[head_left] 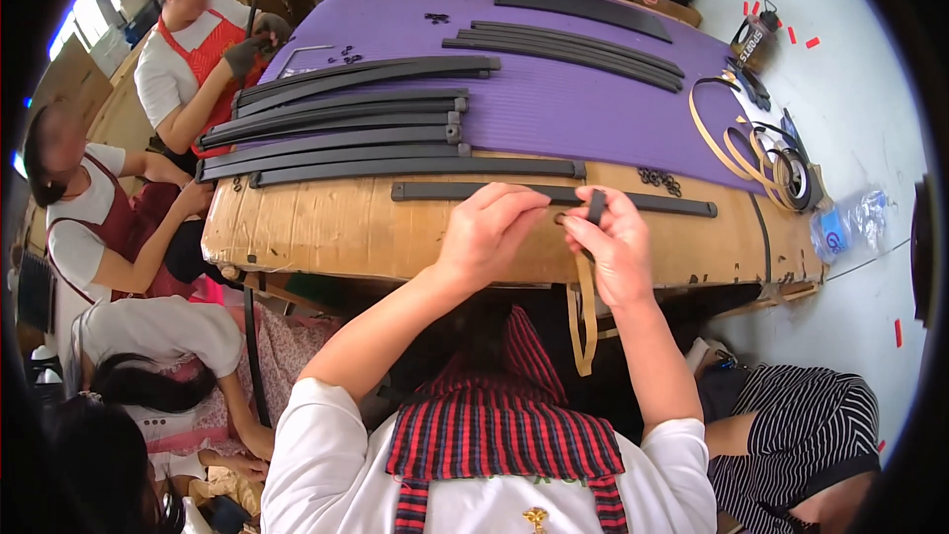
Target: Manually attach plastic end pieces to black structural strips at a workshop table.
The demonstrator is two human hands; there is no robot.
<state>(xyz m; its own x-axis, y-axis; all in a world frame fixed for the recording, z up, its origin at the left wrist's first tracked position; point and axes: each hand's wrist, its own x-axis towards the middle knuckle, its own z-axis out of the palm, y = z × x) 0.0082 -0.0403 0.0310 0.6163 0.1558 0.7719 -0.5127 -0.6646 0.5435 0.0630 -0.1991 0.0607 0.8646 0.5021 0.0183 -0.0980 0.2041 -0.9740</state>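
Wearing red-and-black striped fabric apron (504, 440); pinching narrow tan strip (589, 321) and small dark piece (597, 205) in right hand (618, 245); holding left hand (487, 234) narrow, contents unclear; apparently preparing strip near long black bar (430, 193) on brown cardboard tabletop (326, 227); probably needing fingertip peeling next.

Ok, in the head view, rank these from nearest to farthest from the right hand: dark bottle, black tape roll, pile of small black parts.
1. Pile of small black parts: just ahead, slightly right.
2. Black tape roll: farther right.
3. Dark bottle: far right.

bright windows (87, 18) left, pale floor (860, 109) right
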